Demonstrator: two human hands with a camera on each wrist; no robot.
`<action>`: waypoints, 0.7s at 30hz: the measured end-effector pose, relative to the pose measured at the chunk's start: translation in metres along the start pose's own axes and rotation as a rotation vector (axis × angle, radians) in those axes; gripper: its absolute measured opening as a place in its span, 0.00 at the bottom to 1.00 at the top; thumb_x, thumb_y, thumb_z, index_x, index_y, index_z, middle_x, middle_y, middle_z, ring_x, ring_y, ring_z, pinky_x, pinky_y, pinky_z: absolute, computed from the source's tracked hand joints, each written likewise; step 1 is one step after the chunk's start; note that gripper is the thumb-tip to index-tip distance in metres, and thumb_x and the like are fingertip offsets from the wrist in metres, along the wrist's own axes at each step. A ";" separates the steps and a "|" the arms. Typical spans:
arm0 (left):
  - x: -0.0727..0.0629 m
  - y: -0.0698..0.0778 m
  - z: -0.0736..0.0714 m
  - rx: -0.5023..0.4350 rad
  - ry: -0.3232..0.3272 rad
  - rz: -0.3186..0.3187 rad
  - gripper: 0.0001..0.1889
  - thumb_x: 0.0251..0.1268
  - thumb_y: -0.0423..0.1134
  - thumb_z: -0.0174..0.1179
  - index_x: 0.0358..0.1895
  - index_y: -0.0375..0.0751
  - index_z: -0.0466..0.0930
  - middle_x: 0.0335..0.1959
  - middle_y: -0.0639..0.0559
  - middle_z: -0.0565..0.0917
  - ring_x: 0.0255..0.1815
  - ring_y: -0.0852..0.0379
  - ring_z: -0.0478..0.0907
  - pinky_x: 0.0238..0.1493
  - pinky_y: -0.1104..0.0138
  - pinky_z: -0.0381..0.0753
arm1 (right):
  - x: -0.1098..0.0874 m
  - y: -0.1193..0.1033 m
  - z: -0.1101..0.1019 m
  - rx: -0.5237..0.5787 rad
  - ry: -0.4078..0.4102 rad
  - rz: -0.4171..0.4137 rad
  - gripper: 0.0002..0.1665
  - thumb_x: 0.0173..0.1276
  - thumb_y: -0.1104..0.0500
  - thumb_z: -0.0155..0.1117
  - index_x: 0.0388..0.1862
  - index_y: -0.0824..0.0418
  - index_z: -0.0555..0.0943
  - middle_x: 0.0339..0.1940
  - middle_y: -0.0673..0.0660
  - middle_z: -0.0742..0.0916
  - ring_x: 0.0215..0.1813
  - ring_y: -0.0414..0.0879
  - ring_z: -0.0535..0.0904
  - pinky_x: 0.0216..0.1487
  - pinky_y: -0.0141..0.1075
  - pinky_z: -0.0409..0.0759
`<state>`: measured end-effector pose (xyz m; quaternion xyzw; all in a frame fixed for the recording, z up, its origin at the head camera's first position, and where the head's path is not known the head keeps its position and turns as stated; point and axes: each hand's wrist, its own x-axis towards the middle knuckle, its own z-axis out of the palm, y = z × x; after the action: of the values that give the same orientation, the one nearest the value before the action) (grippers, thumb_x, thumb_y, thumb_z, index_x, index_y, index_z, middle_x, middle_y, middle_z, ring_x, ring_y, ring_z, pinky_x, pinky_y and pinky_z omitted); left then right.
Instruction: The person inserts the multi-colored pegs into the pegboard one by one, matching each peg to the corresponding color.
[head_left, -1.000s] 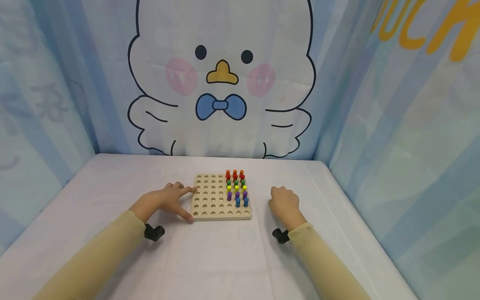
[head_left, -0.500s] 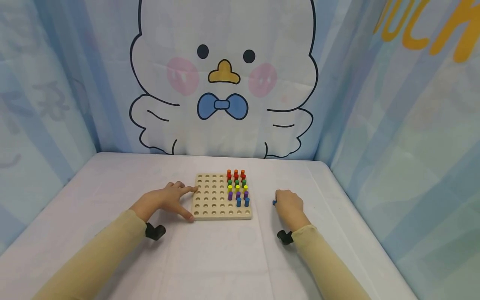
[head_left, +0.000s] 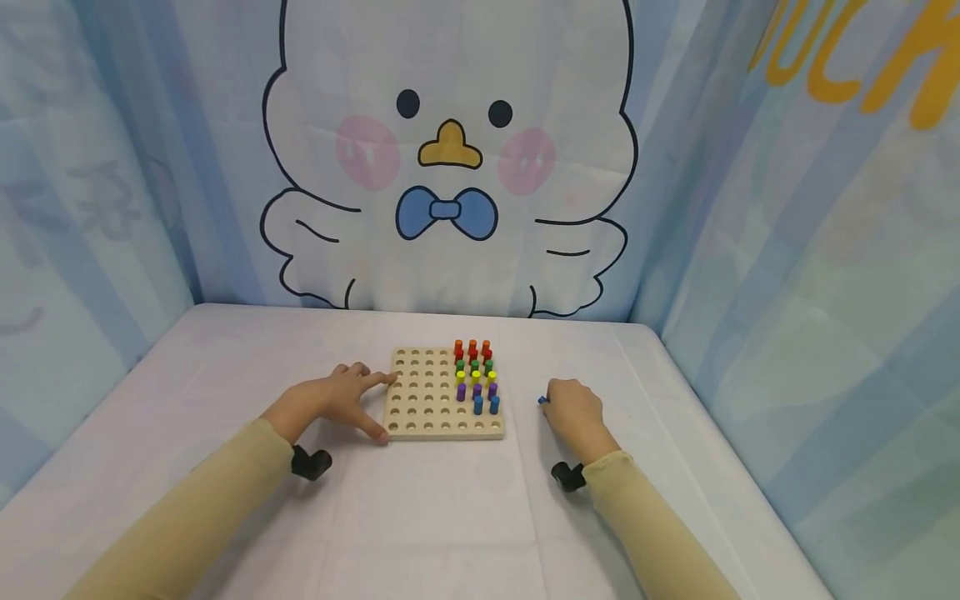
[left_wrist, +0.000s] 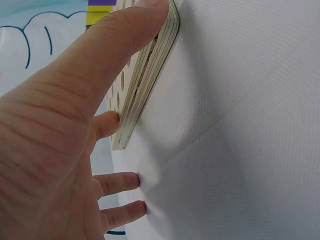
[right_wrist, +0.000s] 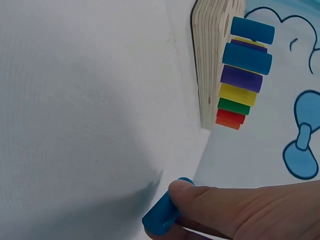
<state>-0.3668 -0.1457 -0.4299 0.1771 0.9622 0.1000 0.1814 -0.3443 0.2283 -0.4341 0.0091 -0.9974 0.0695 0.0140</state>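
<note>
A square wooden pegboard (head_left: 427,436) lies on the table, its right-hand columns filled with orange, red, green, yellow and purple pegs plus two blue pegs (right_wrist: 247,58) in the nearest filled row. My left hand (head_left: 337,398) spreads along the board's left side, thumb at the near corner and index finger on the left edge; two other fingertips touch the cloth. To the right of the board, my right hand (head_left: 576,417) pinches a blue peg (right_wrist: 162,216) between thumb and fingers. That peg is tilted, its end showing past the fingertips.
White cloth (head_left: 442,517) covers the table. A curtain (head_left: 450,275) with a cartoon duck hangs behind it, and more curtains close in both sides. Small black wrist cameras (head_left: 311,463) sit on both wrists.
A blue peg has come into view in my right hand, which shifted slightly right and then a little back left. My left hand stays on the board, and the pegs there are unchanged.
</note>
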 end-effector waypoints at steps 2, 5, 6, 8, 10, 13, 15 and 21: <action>-0.001 0.000 0.000 0.004 0.003 0.003 0.61 0.46 0.72 0.75 0.83 0.56 0.56 0.76 0.34 0.62 0.75 0.30 0.59 0.66 0.28 0.67 | 0.000 -0.001 -0.001 0.006 0.008 -0.005 0.08 0.73 0.57 0.68 0.41 0.63 0.84 0.35 0.58 0.89 0.32 0.49 0.83 0.36 0.47 0.84; -0.002 0.001 -0.001 0.005 0.003 0.005 0.61 0.46 0.71 0.75 0.83 0.55 0.56 0.76 0.33 0.62 0.75 0.30 0.59 0.66 0.28 0.67 | 0.000 -0.005 -0.003 0.018 0.026 -0.008 0.09 0.74 0.57 0.67 0.45 0.61 0.84 0.37 0.58 0.89 0.34 0.51 0.84 0.37 0.48 0.84; -0.003 0.001 -0.002 0.005 0.003 0.006 0.61 0.46 0.71 0.75 0.83 0.55 0.56 0.76 0.33 0.62 0.75 0.29 0.59 0.66 0.28 0.67 | 0.000 -0.006 -0.003 0.024 0.035 -0.008 0.09 0.74 0.57 0.66 0.47 0.61 0.84 0.39 0.59 0.90 0.34 0.51 0.84 0.37 0.48 0.84; -0.003 0.001 -0.002 0.001 0.000 0.004 0.60 0.46 0.71 0.75 0.83 0.55 0.56 0.77 0.33 0.62 0.75 0.30 0.59 0.66 0.28 0.67 | 0.000 -0.010 -0.005 0.036 0.048 -0.009 0.11 0.75 0.56 0.66 0.51 0.59 0.83 0.41 0.59 0.90 0.35 0.52 0.84 0.37 0.48 0.84; -0.003 0.001 -0.002 -0.002 -0.002 0.000 0.61 0.46 0.71 0.75 0.83 0.55 0.56 0.77 0.33 0.61 0.75 0.30 0.59 0.66 0.28 0.66 | 0.000 -0.015 -0.007 0.053 0.049 -0.012 0.12 0.76 0.55 0.65 0.55 0.57 0.82 0.40 0.58 0.90 0.34 0.51 0.83 0.35 0.46 0.83; -0.003 0.001 -0.001 0.002 -0.002 0.001 0.60 0.46 0.72 0.75 0.83 0.55 0.56 0.77 0.33 0.61 0.75 0.30 0.59 0.66 0.28 0.66 | -0.002 -0.024 -0.011 0.095 0.039 -0.018 0.13 0.77 0.55 0.65 0.56 0.55 0.81 0.34 0.55 0.88 0.30 0.48 0.80 0.31 0.40 0.79; -0.003 0.001 -0.001 0.007 0.000 0.005 0.60 0.46 0.72 0.75 0.83 0.56 0.56 0.77 0.34 0.62 0.75 0.30 0.59 0.66 0.28 0.66 | -0.005 -0.031 -0.015 0.131 0.029 -0.024 0.12 0.77 0.54 0.65 0.55 0.56 0.81 0.31 0.53 0.87 0.28 0.46 0.78 0.29 0.37 0.77; 0.000 0.000 0.000 0.006 0.002 0.000 0.60 0.46 0.72 0.75 0.83 0.56 0.56 0.77 0.34 0.62 0.76 0.30 0.59 0.67 0.28 0.66 | -0.010 -0.051 -0.021 0.234 0.082 -0.088 0.11 0.74 0.52 0.69 0.49 0.56 0.82 0.35 0.52 0.90 0.30 0.44 0.79 0.29 0.35 0.77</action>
<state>-0.3666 -0.1454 -0.4298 0.1777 0.9626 0.0972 0.1799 -0.3326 0.1810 -0.4069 0.0514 -0.9798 0.1849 0.0564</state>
